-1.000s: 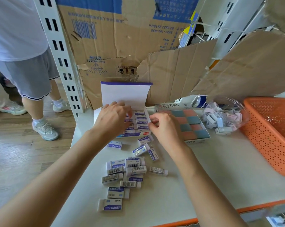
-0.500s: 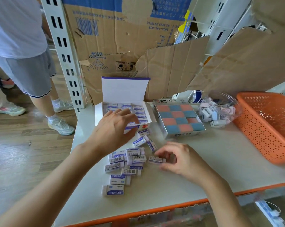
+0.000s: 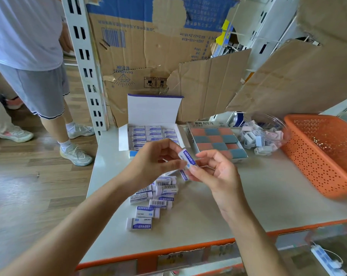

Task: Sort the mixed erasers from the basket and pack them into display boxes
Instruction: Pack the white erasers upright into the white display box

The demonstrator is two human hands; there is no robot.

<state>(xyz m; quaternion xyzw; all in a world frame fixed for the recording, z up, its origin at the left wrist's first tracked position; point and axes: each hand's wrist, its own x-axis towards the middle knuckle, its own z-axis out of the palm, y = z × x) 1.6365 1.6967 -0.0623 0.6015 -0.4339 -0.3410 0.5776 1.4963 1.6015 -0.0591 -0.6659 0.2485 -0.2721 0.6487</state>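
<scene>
White-and-purple sleeved eraser [image 3: 187, 159] pinched at opposite ends by left hand [image 3: 153, 163] and right hand [image 3: 215, 173], above grey tabletop [image 3: 248, 196]. Long axis slants away toward open white cardboard display box [image 3: 154, 111] just beyond. Left hand nearer box.

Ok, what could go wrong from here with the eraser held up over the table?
1. The eraser is pinched by fingertips of the left hand and right hand above the loose erasers; a slip could drop it among them.
2. The white box looks nearly full and the left hand hides its front row, so pushing one in may disturb packed rows.
3. The nearest eraser lies beside the left forearm near the table edge; it could get swept off.
</scene>
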